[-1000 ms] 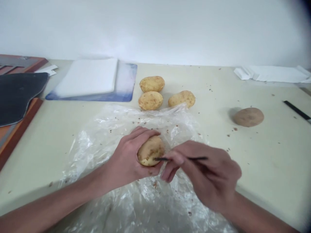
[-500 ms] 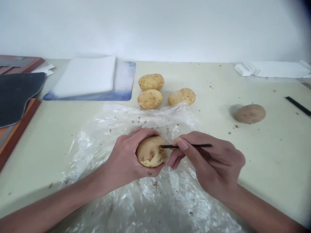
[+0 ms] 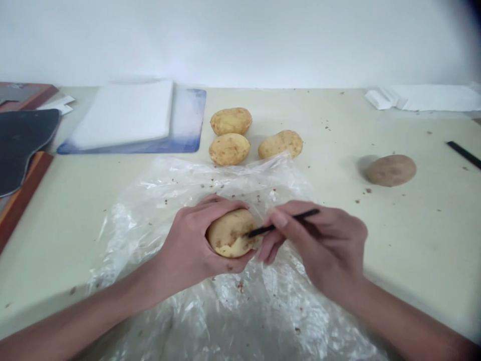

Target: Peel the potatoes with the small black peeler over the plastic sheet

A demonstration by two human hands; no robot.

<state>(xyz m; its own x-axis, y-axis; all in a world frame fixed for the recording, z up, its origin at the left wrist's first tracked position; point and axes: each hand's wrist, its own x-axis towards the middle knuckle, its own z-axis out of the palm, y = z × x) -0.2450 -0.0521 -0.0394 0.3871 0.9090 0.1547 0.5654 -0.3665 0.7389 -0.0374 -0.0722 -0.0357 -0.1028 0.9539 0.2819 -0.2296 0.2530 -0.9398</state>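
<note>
The potato (image 3: 230, 231) was above the plastic sheet (image 3: 146, 205), partly bared, with a ragged pale yellow patch low on its near side and brown marks beside it. The left hand (image 3: 195, 240) was curled around it, the thumb below and the fingers over the far side. The right hand (image 3: 319, 240) was closed in a pinch on a thin black stick (image 3: 263, 230), whose tip was at the potato's brown marks; whether it touched the surface could not be told.

Small brown scraps lay scattered over the sheet and the table (image 3: 409, 240). Beyond the sheet, a rear yellow potato (image 3: 231, 121) lay just behind a front yellow potato (image 3: 229, 149), with a third yellow potato (image 3: 281, 144) to their right. Well apart on the right lay a brown potato (image 3: 391, 170), and farther right a black strip (image 3: 464, 154). At the back left, a white slab (image 3: 126, 113) rested on a blue-edged board (image 3: 188, 120).
</note>
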